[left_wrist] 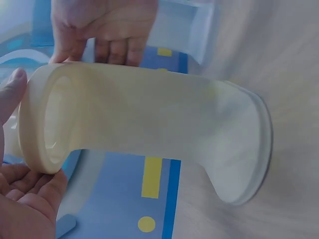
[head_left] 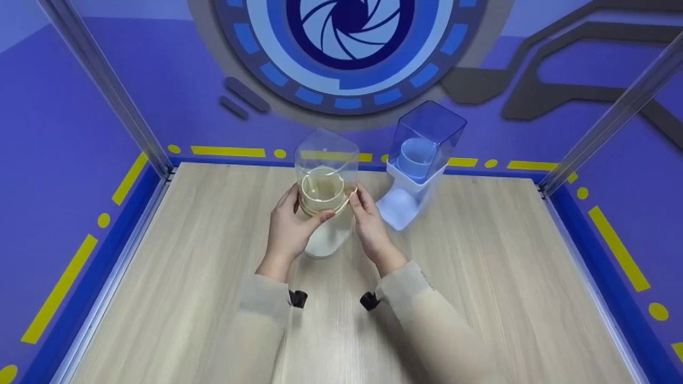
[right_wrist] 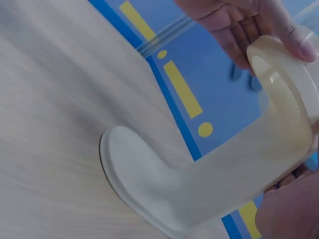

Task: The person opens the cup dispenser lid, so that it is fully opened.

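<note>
A cream stand-like dispenser [left_wrist: 149,109] rests upright on its rounded foot [head_left: 325,246], with a clear angular hopper [head_left: 326,144] on top and a round cup-like part [head_left: 323,189] inside. My left hand [head_left: 288,226] grips the left side of its upper rim, thumb across the front. On the opposite side, my right hand [head_left: 372,226] pinches the rim's edge between thumb and fingers. Under the rim, the hollow body opens toward me in the left wrist view. In the right wrist view, the left thumb presses over the collar [right_wrist: 299,84].
To the right stands a similar dispenser with a white base [head_left: 400,207] and a clear blue hopper [head_left: 451,128] holding a blue cup-like part [head_left: 418,157]. Both are near the back of the wooden table [head_left: 480,298]. Blue patterned panels [head_left: 64,160] and metal posts enclose the table.
</note>
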Action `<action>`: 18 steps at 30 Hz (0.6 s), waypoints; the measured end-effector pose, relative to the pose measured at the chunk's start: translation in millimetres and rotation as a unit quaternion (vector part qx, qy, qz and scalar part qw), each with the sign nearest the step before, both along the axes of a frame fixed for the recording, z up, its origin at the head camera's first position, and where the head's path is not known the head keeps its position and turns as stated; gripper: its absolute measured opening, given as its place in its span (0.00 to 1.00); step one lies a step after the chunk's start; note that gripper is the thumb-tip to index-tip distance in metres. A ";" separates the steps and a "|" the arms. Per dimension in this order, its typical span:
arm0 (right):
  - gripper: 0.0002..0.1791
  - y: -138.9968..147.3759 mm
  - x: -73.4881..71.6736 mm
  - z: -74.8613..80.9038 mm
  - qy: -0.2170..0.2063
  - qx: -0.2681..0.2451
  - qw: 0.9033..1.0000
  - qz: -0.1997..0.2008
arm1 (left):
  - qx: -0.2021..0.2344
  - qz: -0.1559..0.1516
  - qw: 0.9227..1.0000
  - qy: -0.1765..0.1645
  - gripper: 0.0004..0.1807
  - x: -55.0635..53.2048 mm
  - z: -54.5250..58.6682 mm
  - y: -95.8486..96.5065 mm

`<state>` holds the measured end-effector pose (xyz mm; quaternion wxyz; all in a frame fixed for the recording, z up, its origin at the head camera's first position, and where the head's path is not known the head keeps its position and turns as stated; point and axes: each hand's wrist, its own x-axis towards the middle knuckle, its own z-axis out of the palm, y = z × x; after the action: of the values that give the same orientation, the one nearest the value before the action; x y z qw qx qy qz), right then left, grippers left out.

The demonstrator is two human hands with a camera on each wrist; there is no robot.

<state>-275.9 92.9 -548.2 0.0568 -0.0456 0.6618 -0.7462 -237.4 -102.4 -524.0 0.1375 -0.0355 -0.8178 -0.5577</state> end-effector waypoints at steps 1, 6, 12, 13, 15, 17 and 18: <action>0.37 0.6 5.1 0.1 -0.003 -0.003 1.000 0.001 | 0.001 0.002 1.000 0.000 0.57 5.2 -0.9 0.9; 0.36 3.6 23.0 -2.8 -0.014 -0.008 1.000 0.006 | -0.007 0.019 1.000 0.017 0.59 26.4 -4.0 6.3; 0.35 3.7 31.5 -2.4 -0.004 -0.013 1.000 0.002 | 0.008 0.007 1.000 0.026 0.58 29.1 -4.9 6.3; 0.34 3.2 33.1 -2.6 0.000 -0.010 1.000 0.000 | 0.015 -0.001 1.000 0.023 0.57 28.7 -5.1 5.1; 0.32 2.4 36.1 -3.1 0.011 -0.003 1.000 -0.008 | 0.029 -0.017 0.999 0.013 0.57 27.8 -5.1 2.3; 0.29 2.0 39.0 -3.6 0.027 0.002 0.999 -0.022 | 0.039 -0.036 0.999 0.008 0.57 26.7 -4.3 -1.1; 0.28 2.0 40.6 -3.7 0.036 0.007 0.999 -0.030 | 0.043 -0.046 0.998 0.005 0.56 25.7 -3.5 -2.9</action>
<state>-235.3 94.9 -552.0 0.0103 -0.0522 0.6700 -0.7405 -211.8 -105.3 -527.4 0.1174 -0.0703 -0.7899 -0.5978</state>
